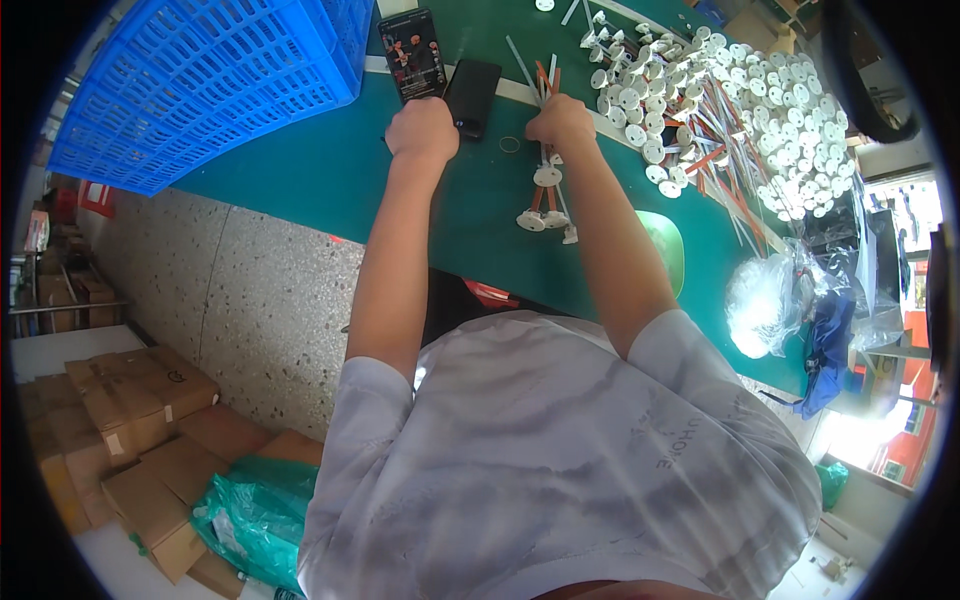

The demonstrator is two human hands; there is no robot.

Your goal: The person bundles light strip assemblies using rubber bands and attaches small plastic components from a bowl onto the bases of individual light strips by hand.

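Note:
My left hand [423,128] is closed in a fist at the lower edge of a phone [411,50] with a lit screen. Its fingers are turned away, so I cannot make out what they hold. A black phone-like slab [474,97] lies just right of it. My right hand [562,122] is wrapped round a small bundle of thin white and brown strips [541,194]. Strip ends stick out beyond the fist, and white round disc heads point toward me. On the green table [480,215], a thin rubber band [509,145] lies between my hands.
A big pile of white disc-headed strips [720,120] covers the right of the table. A blue plastic crate [220,90] stands at the left. Near my right forearm are a light green tray [662,250] and clear plastic bags [768,295]. Cardboard boxes [140,400] sit lower left.

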